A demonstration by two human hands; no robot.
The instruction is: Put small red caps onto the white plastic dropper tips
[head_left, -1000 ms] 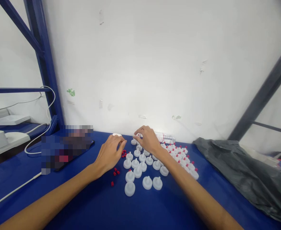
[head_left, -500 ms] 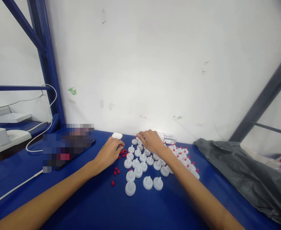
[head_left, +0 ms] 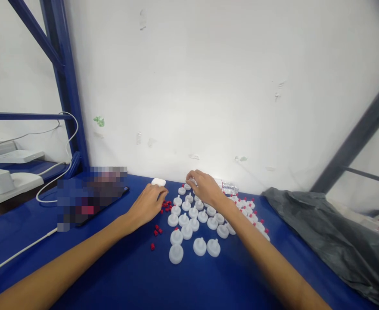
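Note:
My left hand (head_left: 147,201) is low over the blue table, fingers bent and drawn together at the edge of a pile of small red caps (head_left: 167,206). Whatever lies between those fingertips is hidden. Toward the back, my right hand (head_left: 205,188) reaches over a group of white round lids with spouts (head_left: 186,231). Its thumb and fingers are curled together beside the rearmost lids; what they pinch I cannot make out. More white lids with red caps on their spouts (head_left: 249,207) stand to the right, partly behind my right forearm.
A white rounded case (head_left: 158,182) lies behind my left hand. A clear plastic bottle (head_left: 230,187) rests along the wall. At left is a dark flat device (head_left: 125,192), partly blurred, with a white cable (head_left: 21,254). A grey plastic sheet (head_left: 331,241) covers the right side.
My right hand's fingers have lifted slightly and curled more at the rear lids. A red-capped lid beside them shows more clearly. The left hand has barely moved.

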